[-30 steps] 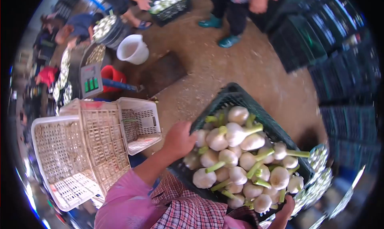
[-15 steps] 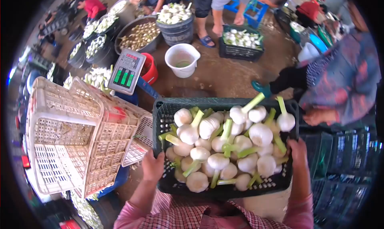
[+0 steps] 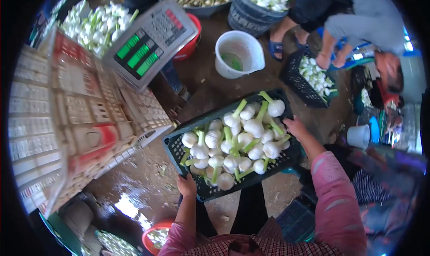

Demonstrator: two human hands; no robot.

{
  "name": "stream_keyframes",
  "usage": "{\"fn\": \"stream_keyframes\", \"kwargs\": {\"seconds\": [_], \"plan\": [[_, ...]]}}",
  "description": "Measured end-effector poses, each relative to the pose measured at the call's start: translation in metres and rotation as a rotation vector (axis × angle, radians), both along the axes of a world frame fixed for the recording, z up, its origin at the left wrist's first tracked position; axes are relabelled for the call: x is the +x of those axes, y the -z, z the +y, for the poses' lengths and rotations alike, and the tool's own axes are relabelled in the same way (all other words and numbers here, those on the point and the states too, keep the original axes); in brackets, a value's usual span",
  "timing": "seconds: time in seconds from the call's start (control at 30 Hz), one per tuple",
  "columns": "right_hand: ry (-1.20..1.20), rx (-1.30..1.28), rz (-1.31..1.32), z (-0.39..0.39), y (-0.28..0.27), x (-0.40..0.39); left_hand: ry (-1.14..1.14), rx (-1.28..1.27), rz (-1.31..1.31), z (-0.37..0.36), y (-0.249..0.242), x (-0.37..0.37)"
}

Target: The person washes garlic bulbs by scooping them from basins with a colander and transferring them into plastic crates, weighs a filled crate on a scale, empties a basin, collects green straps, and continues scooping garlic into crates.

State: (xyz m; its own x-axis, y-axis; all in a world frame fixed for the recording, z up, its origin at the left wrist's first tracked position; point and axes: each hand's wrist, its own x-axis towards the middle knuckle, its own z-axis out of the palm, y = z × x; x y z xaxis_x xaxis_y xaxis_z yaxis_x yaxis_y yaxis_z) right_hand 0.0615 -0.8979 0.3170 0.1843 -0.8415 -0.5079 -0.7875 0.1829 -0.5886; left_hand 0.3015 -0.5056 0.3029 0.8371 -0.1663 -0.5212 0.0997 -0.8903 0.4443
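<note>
A black plastic crate [image 3: 209,194] heaped with white garlic bulbs [image 3: 242,137] on short green stalks is held in front of my body, tilted in view with its right end higher. My left hand [image 3: 187,185] grips its lower left corner, fingers curled at the edge. At the right end, my right hand [image 3: 297,127] is closed on the rim. Beyond the crate's left side stands a scale display [image 3: 152,41] with green lit digits. Bare floor and my dark trouser legs show below the crate.
Stacked white plastic crates [image 3: 85,117] rise close on the left. Ahead are a white bucket [image 3: 239,54], a red bucket [image 3: 190,36] and a dark tub of garlic [image 3: 255,14]. A bent-over person [image 3: 367,27] reaches into another black crate [image 3: 309,79]. A patterned sleeve [image 3: 385,193] shows at right.
The view has turned and shifted, so the scale and white crates look nearer. The garlic crate now appears tilted, its right end raised, with both hands still on it.
</note>
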Motion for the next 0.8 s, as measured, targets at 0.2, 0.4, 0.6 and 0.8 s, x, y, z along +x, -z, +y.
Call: {"fn": "stream_keyframes", "kwargs": {"seconds": [0.2, 0.4, 0.6, 0.8], "plan": [[-0.246, 0.167, 0.055, -0.055, 0.122, 0.092, -0.268, 0.093, -0.112, -0.008, 0.095, -0.032], [-0.483, 0.064, 0.166, -0.101, 0.191, 0.156, -0.528, 0.058, -0.024, -0.050, 0.125, -0.051], [-0.578, 0.064, 0.219, -0.139, 0.192, 0.201, -0.536, 0.016, -0.009, -0.084, 0.143, -0.049], [-0.643, -0.027, 0.253, -0.148, 0.195, 0.219, -0.635, -0.056, -0.031, -0.100, 0.144, -0.049]]}}
